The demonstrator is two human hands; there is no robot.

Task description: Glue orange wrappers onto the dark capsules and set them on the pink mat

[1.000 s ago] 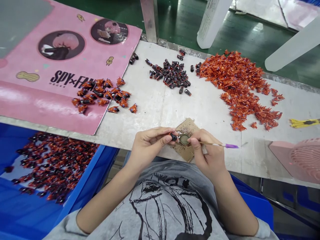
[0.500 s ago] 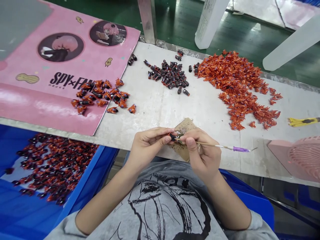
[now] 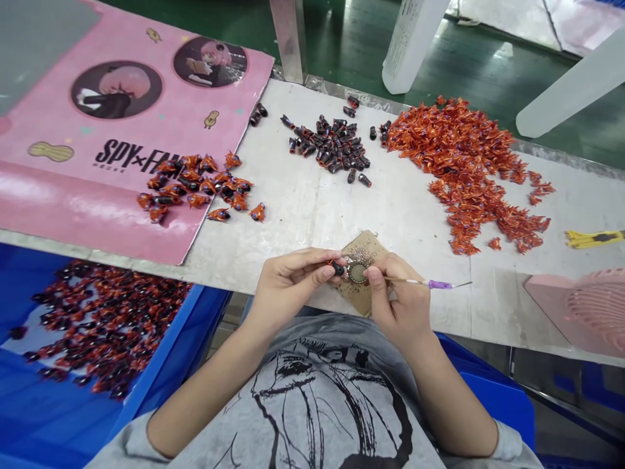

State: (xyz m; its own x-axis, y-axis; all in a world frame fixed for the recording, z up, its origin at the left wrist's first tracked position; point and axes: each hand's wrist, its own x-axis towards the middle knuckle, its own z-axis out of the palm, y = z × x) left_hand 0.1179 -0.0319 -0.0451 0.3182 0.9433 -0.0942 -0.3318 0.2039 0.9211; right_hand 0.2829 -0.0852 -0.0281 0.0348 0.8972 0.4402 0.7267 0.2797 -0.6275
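Pinched in the fingertips of my left hand (image 3: 293,280) is a small black part (image 3: 337,267) with an orange edge. My right hand (image 3: 398,293) is closed on a thin stick (image 3: 415,281) that has a purple sleeve and a fine metal tip pointing right. Between the hands, a round bottle cap (image 3: 358,272) sits on a speckled brown cardboard piece (image 3: 362,299). The stick's left end is hidden by my right fingers, near the cap.
Black parts (image 3: 334,143) and a large orange pile (image 3: 454,150) lie behind my hands. Joined pieces (image 3: 195,182) rest left on a pink sheet (image 3: 146,221). A blue bin (image 3: 161,358), pink fan (image 3: 596,306) and yellow object (image 3: 593,238) flank the table.
My right hand and the stick have shifted away from the black part, and the stick's purple end sits further left. The bottle cap now shows between the hands. My left hand has barely moved.
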